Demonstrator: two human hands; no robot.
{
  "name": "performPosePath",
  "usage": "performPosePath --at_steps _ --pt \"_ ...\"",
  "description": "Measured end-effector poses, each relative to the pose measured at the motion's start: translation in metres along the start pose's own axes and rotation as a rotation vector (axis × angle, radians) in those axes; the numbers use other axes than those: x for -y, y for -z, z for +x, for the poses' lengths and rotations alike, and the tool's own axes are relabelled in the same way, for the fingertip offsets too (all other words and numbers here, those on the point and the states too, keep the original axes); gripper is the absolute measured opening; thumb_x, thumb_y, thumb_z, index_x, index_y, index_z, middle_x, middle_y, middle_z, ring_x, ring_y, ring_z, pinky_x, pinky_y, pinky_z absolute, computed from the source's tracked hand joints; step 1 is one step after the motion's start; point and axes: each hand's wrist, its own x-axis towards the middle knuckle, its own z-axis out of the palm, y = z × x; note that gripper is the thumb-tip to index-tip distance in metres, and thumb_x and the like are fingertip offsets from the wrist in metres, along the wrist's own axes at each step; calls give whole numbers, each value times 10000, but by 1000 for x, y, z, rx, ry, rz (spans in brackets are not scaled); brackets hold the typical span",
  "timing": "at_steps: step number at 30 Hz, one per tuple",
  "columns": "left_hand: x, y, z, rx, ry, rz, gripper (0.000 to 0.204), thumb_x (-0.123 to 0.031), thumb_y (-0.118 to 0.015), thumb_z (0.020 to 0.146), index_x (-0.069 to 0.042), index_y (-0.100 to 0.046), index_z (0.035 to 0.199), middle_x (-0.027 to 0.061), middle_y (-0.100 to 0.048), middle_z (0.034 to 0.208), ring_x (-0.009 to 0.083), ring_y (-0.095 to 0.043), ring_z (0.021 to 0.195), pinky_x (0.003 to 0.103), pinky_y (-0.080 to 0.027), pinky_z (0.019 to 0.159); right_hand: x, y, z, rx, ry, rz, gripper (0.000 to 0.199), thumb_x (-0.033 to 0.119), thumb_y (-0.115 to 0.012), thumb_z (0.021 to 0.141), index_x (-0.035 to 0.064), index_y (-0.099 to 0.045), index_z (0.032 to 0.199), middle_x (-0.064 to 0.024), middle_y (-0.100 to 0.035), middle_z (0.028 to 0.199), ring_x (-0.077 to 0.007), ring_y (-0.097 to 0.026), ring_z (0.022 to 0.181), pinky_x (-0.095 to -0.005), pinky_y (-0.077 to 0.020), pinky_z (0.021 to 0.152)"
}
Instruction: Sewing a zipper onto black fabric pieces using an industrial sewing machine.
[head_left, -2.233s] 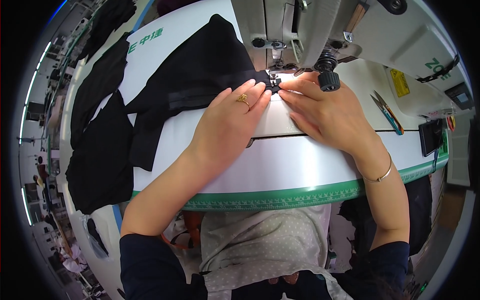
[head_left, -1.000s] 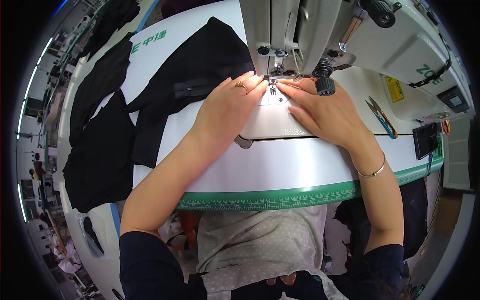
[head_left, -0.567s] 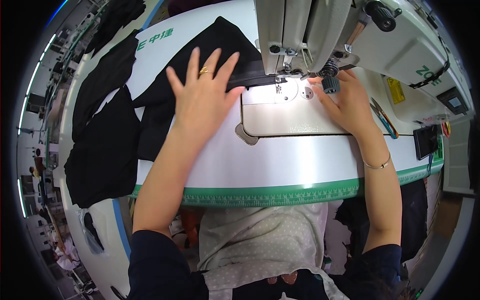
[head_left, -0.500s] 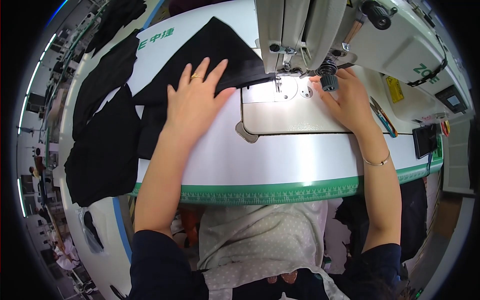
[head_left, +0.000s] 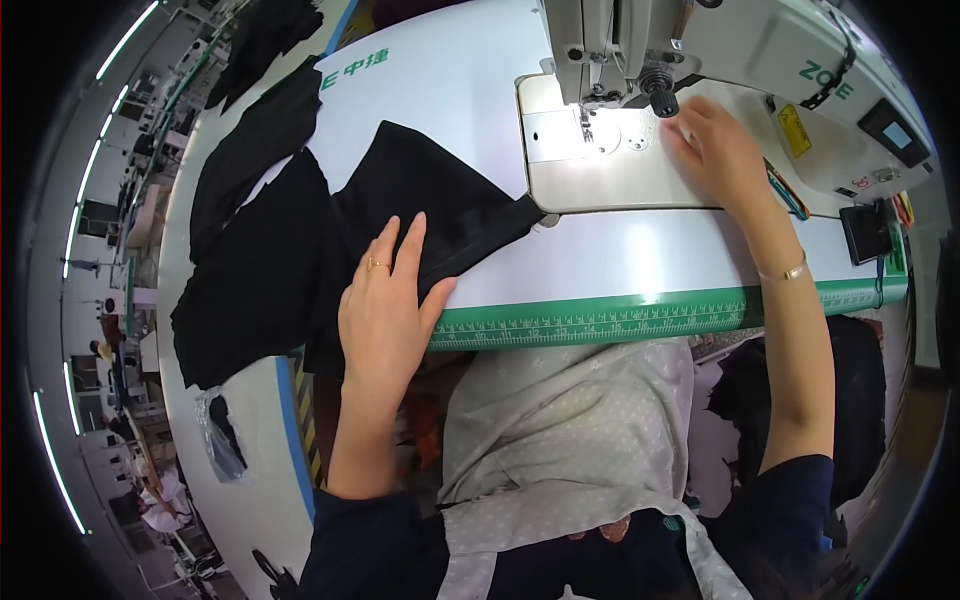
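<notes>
My left hand [head_left: 383, 310] lies with fingers spread on a black fabric piece [head_left: 425, 205], pressing it to the white table at the front edge. A narrow folded strip runs along the piece's right side, its tip near the corner of the machine bed. My right hand [head_left: 722, 155] is over the sewing machine bed [head_left: 620, 185], right of the needle and presser foot [head_left: 586, 128]. Its fingers are loosely bent, thumb apart from the index finger, beside a dark knob [head_left: 663, 103]; I see nothing held. The fabric is apart from the presser foot.
More black fabric pieces [head_left: 255, 270] hang over the table's left side. Thread snips [head_left: 787, 190] lie right of my right hand, near a small black box [head_left: 865, 233]. A green ruler strip [head_left: 600, 322] edges the table. A clear plastic bag [head_left: 222, 440] lies on the left surface.
My left hand has drawn the black fabric away from the presser foot, toward me and the table's front edge. My right hand stays by the knob. The whole view has shifted.
</notes>
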Motion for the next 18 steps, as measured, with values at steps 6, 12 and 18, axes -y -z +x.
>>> performPosePath --at_steps 6,12,18 --pt "9 -5 -4 -202 -115 -113 333 -63 -713 805 -109 -696 1134 47 -659 1181 249 -624 1073 365 -473 875 51 25 -57 76 26 281 102 90 -641 849 46 -673 935 -111 -668 915 -320 -649 849 -405 -524 720" --pt "16 2 13 -380 -322 -161 185 -34 -725 768 -73 -675 941 34 -665 820 227 -653 787 356 -480 750 142 1 -54 44 49 516 644 165 -717 795 37 -447 1366 -184 -510 1343 -363 -600 1088 -417 -525 894" --pt "12 76 -1 -318 -257 -243 213 9 -735 730 -57 -671 923 78 -576 693 257 -587 618 333 -456 588 164 -34 -23 -77 -90 685 418 -67 -592 760 50 -522 1154 -164 -560 1102 -355 -601 960 -424 -511 784"
